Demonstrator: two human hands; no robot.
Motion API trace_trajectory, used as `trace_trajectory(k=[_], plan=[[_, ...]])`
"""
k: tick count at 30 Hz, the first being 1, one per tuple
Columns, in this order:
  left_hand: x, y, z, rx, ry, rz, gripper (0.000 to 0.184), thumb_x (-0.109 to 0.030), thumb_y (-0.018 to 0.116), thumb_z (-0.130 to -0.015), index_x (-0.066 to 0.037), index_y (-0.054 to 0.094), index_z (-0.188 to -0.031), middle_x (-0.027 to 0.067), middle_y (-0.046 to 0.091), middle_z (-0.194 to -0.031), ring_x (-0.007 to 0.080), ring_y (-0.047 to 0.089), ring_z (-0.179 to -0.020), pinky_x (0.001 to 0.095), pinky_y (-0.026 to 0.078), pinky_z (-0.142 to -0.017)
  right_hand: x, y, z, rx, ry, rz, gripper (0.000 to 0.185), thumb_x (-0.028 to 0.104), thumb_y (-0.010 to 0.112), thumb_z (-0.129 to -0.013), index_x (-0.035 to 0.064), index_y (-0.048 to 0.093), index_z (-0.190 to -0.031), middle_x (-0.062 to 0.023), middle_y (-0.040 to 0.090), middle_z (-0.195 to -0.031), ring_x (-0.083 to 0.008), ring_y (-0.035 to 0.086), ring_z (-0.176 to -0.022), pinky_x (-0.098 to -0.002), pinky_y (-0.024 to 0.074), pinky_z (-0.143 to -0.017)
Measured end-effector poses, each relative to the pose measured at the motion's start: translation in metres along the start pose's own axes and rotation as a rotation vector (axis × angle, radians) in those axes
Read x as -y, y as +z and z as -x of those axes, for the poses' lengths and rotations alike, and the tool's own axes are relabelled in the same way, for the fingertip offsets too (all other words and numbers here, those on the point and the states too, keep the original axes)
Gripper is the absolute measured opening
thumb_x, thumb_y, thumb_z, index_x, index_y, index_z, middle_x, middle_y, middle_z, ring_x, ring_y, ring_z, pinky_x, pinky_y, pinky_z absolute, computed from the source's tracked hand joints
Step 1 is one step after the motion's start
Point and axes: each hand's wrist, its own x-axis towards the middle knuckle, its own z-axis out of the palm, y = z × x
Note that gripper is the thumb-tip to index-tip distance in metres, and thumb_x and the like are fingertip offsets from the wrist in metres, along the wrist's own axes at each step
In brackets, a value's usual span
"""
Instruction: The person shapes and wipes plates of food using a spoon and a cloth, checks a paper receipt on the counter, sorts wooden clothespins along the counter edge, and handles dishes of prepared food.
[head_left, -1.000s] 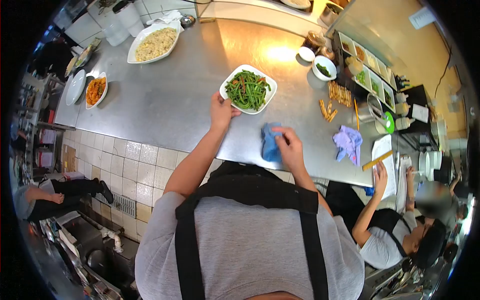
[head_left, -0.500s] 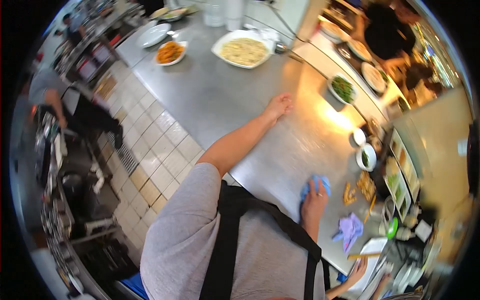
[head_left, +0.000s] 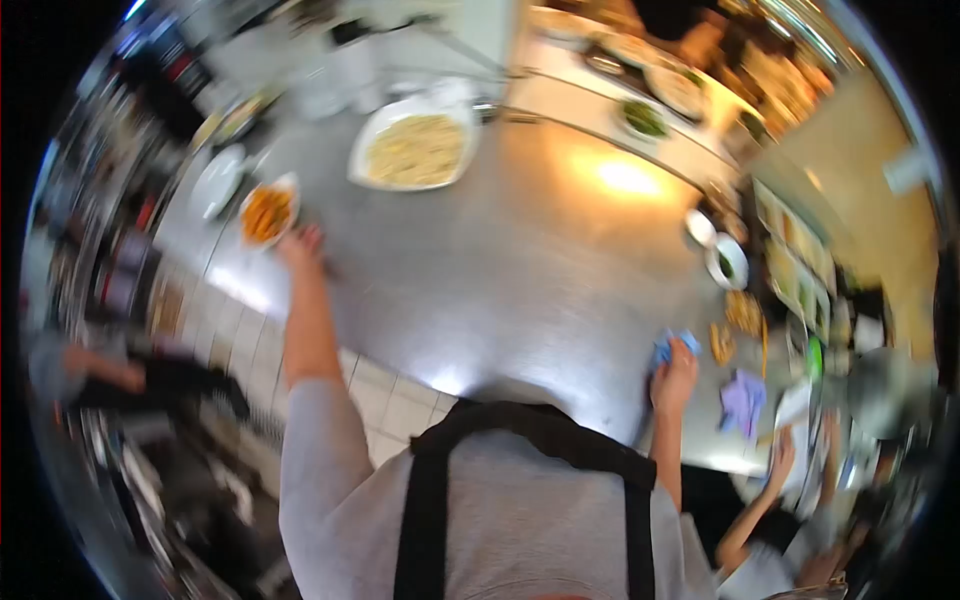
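My left hand (head_left: pixel 302 246) stretches out to the far left, at the near rim of a white bowl of orange food (head_left: pixel 267 213). Motion smears its fingers, so I cannot see whether they grip the bowl or only lie beside it. Under my right hand (head_left: pixel 677 372), a blue cloth (head_left: pixel 673 346) is bunched on the steel table (head_left: pixel 450 290), the fingers closed over it. A large white dish of pale noodle-like food (head_left: pixel 415 150) stands at the back, right of the orange bowl. Behind that bowl is a white oval plate (head_left: pixel 217 182).
A bowl of greens (head_left: pixel 642 120) sits on the lit pass shelf. Small white bowls (head_left: pixel 728 262), brown fried-looking pieces (head_left: pixel 742 312) and a purple cloth (head_left: pixel 742 402) lie along the right side. Another person's hand (head_left: pixel 782 458) is at the lower right; someone stands at far left.
My left hand has swung left from the middle of the table to the orange bowl. My right hand stays on the blue cloth. The whole view has turned left.
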Motion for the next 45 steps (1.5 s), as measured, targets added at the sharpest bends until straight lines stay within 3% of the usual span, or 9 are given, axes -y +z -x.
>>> trace_trajectory(k=[1, 8, 13, 17, 20, 23, 30, 34, 45], plan=[[-0.013, 0.003, -0.001, -0.035, -0.106, 0.086, 0.046, -0.026, 0.050, -0.091, -0.001, 0.038, -0.128, 0.0203, 0.050, -0.113, 0.0329, 0.061, -0.086, 0.0411, 0.057, -0.066, 0.013, -0.007, 0.001, 0.018, 0.013, -0.012, 0.047, -0.005, 0.056, -0.070, 0.0037, 0.057, -0.116, -0.0146, 0.059, -0.116, -0.0362, 0.052, -0.107, -0.0426, 0.0413, -0.095], [-0.055, 0.012, 0.043, -0.125, 0.035, -0.131, 0.034, -0.017, 0.047, -0.090, 0.013, 0.048, -0.106, 0.0169, 0.058, -0.088, 0.0286, 0.065, -0.078, 0.0327, 0.060, -0.067, 0.002, -0.033, 0.026, 0.073, -0.060, 0.028, 0.045, -0.003, 0.058, -0.071, 0.0103, 0.059, -0.113, -0.0114, 0.057, -0.119, -0.0316, 0.053, -0.107, -0.0429, 0.0420, -0.091], [-0.059, -0.027, 0.107, -0.027, -0.009, -0.285, 0.035, -0.021, 0.053, -0.091, 0.008, 0.052, -0.112, 0.0170, 0.062, -0.097, 0.0275, 0.067, -0.082, 0.0294, 0.060, -0.069, -0.068, -0.045, 0.027, 0.135, 0.159, 0.177, 0.041, 0.001, 0.057, -0.072, 0.0126, 0.061, -0.112, -0.0093, 0.057, -0.119, -0.0286, 0.053, -0.109, -0.0437, 0.0442, -0.088], [-0.056, -0.046, 0.198, 0.013, -0.151, -0.398, 0.039, -0.022, 0.049, -0.091, 0.000, 0.051, -0.123, 0.0135, 0.060, -0.108, 0.0265, 0.064, -0.095, 0.0334, 0.055, -0.082, -0.109, -0.090, -0.015, 0.511, 0.154, -0.020, 0.032, 0.014, 0.063, -0.078, 0.0089, 0.063, -0.110, -0.0135, 0.062, -0.111, -0.0331, 0.059, -0.098, -0.0410, 0.0487, -0.081], [-0.046, -0.046, 0.276, 0.148, -0.201, -0.442, 0.043, -0.017, 0.049, -0.086, -0.001, 0.049, -0.126, 0.0141, 0.061, -0.106, 0.0257, 0.065, -0.089, 0.0331, 0.056, -0.078, -0.143, -0.124, -0.083, 0.323, 0.147, 0.039, 0.023, 0.019, 0.062, -0.081, 0.0060, 0.066, -0.101, -0.0190, 0.064, -0.102, -0.0380, 0.061, -0.091, -0.0443, 0.0491, -0.078], [-0.026, -0.024, 0.350, 0.201, -0.255, -0.486, 0.049, -0.014, 0.047, -0.081, -0.002, 0.048, -0.128, 0.0149, 0.062, -0.102, 0.0264, 0.067, -0.079, 0.0324, 0.058, -0.069, -0.185, -0.153, -0.158, 0.064, 0.109, 0.044, 0.021, 0.021, 0.058, -0.083, 0.0036, 0.068, -0.088, -0.0207, 0.066, -0.091, -0.0397, 0.062, -0.086, -0.0486, 0.0490, -0.076], [0.042, 0.065, 0.490, 0.399, -0.359, -0.534, 0.055, -0.007, 0.044, -0.079, -0.002, 0.043, -0.134, 0.0157, 0.064, -0.100, 0.0269, 0.068, -0.072, 0.0324, 0.058, -0.059, -0.359, -0.088, -0.314, 0.139, 0.331, 0.214, 0.025, 0.021, 0.057, -0.081, 0.0045, 0.071, -0.092, -0.0230, 0.066, -0.093, -0.0380, 0.064, -0.089, -0.0452, 0.0502, -0.081], [0.080, 0.113, 0.534, 0.520, -0.406, -0.550, 0.051, -0.006, 0.043, -0.080, 0.000, 0.044, -0.131, 0.0164, 0.065, -0.100, 0.0252, 0.068, -0.071, 0.0297, 0.059, -0.057, -0.363, -0.067, -0.338, 0.192, 0.423, 0.277, 0.023, 0.013, 0.053, -0.083, 0.0050, 0.071, -0.095, -0.0207, 0.066, -0.106, -0.0349, 0.065, -0.097, -0.0449, 0.0529, -0.081], [0.133, 0.212, 0.596, 0.746, -0.473, -0.569, 0.053, -0.004, 0.041, -0.089, -0.003, 0.036, -0.141, 0.0144, 0.062, -0.113, 0.0215, 0.067, -0.083, 0.0296, 0.058, -0.070, -0.382, -0.011, -0.372, 0.183, 0.356, 0.389, 0.025, 0.018, 0.049, -0.086, 0.0092, 0.072, -0.093, -0.0140, 0.069, -0.100, -0.0282, 0.067, -0.096, -0.0448, 0.0524, -0.078]])
